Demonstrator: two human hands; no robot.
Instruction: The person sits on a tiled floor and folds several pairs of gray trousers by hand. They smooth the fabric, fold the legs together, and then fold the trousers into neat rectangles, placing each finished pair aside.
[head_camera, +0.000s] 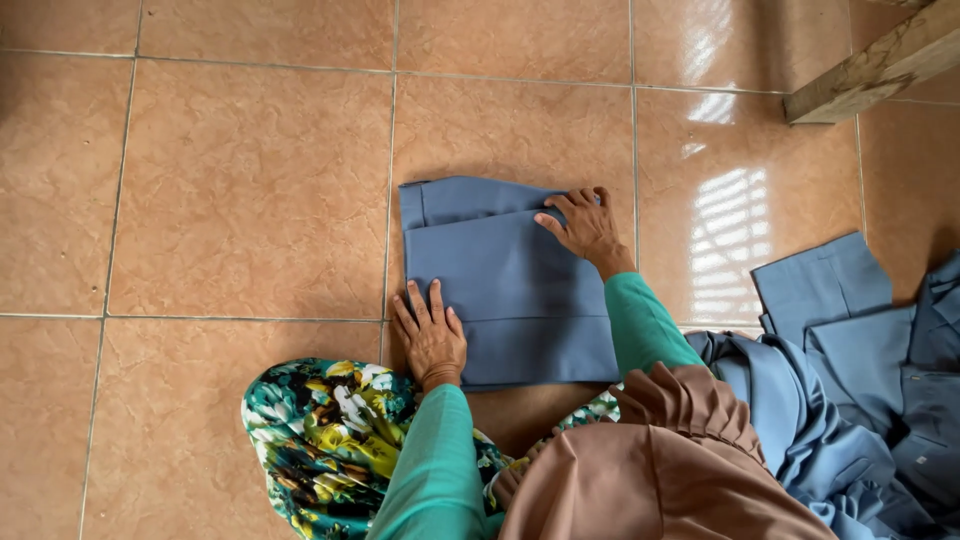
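A person sits on the tiled floor (250, 200) with a blue garment (510, 290) spread flat in front of them, already folded into a neat rectangle. A narrower layer shows along its 12 o'clock edge and another fold line runs across near the 6 o'clock edge, so most of the folding looks done; what seems left is a last smoothing or one more fold, though that is only my reading.

The left hand (432, 335) lies open and flat, fingers spread, pressing on the garment's corner at about 7 o'clock. The right hand (585, 225) rests at about 1 o'clock on the garment, fingers bent and touching the top layer's edge; I cannot tell whether it pinches the cloth or only presses on it.

Off at 4 o'clock from the garment lies a loose pile of blue clothes (860, 400), crumpled and overlapping, apparently not folded yet. No basket, box or other container is in view; the pile sits straight on the floor. A wooden beam (880, 65) juts in at 1 o'clock, well apart from the work. A flowered cloth (330, 430) covers the person's knee at 6 o'clock.
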